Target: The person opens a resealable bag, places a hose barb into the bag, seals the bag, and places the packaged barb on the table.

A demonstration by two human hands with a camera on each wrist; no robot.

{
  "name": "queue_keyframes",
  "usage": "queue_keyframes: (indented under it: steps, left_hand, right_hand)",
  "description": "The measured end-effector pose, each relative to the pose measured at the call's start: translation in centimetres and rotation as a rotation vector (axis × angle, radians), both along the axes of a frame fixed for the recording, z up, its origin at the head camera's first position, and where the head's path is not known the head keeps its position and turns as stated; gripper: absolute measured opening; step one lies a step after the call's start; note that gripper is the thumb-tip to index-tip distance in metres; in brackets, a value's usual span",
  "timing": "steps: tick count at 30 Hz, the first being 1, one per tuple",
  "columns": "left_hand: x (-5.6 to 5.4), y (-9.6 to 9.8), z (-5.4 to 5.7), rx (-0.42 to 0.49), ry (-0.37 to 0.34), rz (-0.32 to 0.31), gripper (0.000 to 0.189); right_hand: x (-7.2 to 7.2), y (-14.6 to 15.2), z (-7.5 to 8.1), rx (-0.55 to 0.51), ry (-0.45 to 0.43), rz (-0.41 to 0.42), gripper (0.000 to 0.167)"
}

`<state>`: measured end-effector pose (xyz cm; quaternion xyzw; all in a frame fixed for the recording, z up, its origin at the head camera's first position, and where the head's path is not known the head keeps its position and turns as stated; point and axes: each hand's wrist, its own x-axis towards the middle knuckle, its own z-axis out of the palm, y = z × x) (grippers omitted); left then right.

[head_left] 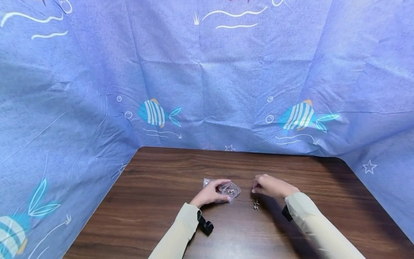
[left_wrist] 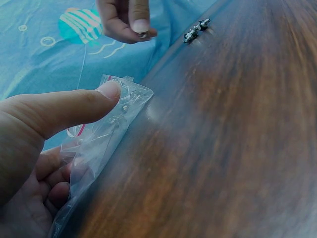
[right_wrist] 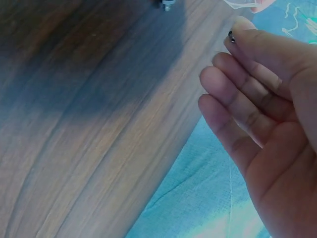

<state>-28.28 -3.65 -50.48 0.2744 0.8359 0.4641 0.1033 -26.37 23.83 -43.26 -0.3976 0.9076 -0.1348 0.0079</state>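
My left hand (head_left: 211,192) holds a clear zip-lock bag (head_left: 235,190), its mouth toward the right, with the thumb along the upper side in the left wrist view. Several small metal screws (head_left: 230,191) show through the plastic. Right of the bag and above the table, my right hand (head_left: 270,185) pinches a small shiny metal piece (right_wrist: 232,36) between thumb and index finger; most of it is hidden, so its exact kind is unclear. The other fingers of that hand are loosely bent. A small pile of metal screws (head_left: 256,205) lies on the table just below the right hand.
The brown wood-grain table (head_left: 155,201) carries the bag and the pile. Behind it and along the sides hangs a blue cloth (head_left: 226,90) printed with fish. Black wrist straps (head_left: 205,225) sit at both cuffs.
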Motion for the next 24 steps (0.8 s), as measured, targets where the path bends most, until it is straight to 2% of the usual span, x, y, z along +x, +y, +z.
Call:
queue_keyframes:
  steps: [9, 24]
  left_hand:
    - [0.0, 0.0, -0.1, 0.005, 0.012, -0.001, 0.064]
    - [0.0, 0.0, 0.0, -0.006, -0.012, -0.001, 0.064]
  right_hand:
    - [-0.5, -1.1, 0.4, -0.018, 0.064, 0.004, 0.007]
    - [-1.1, -4.0, 1.1, -0.048, 0.028, 0.017, 0.006]
